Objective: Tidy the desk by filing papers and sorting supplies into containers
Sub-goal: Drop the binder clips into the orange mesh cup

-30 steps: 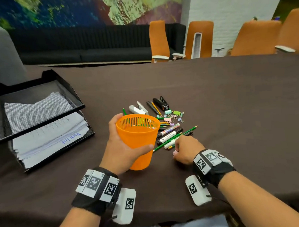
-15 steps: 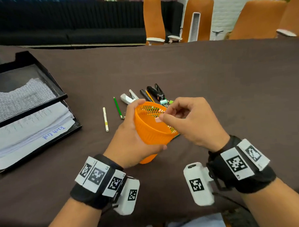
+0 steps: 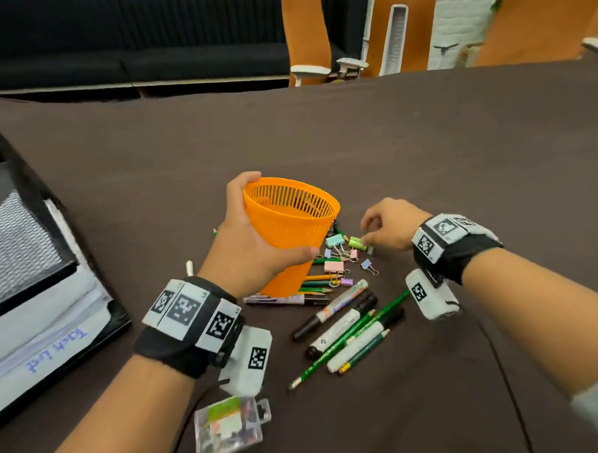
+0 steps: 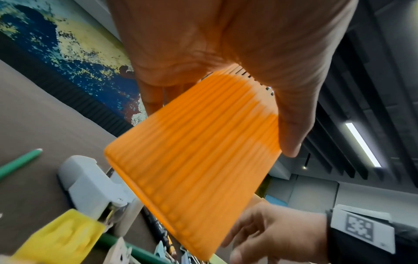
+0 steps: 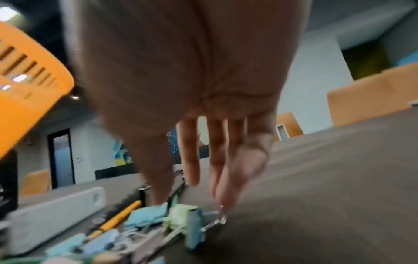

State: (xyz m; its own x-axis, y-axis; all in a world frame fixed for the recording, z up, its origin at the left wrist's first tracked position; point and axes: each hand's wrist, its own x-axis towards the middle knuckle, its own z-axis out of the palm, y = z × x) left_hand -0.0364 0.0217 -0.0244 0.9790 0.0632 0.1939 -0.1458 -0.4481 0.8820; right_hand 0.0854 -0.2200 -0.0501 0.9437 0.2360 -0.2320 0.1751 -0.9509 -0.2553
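Brown-clothed table (image 3: 424, 145) bearing a heap of binder clips (image 3: 340, 255); nearer than these, markers and pencils (image 3: 350, 323); far left, black paper tray (image 3: 46, 271) (two tiers); nearest, clear plastic box (image 3: 227, 428).

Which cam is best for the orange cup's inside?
Head view: the orange cup, gripped by the left hand, tilts its open mouth toward that camera. Left wrist view shows only its ribbed outer wall and base; right wrist view only a blurred piece of the slotted rim.

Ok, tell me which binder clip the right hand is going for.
The small grey-blue binder clip at the pile's right edge, standing alone beside the green one; the right hand's fingertips touch its wire handle.
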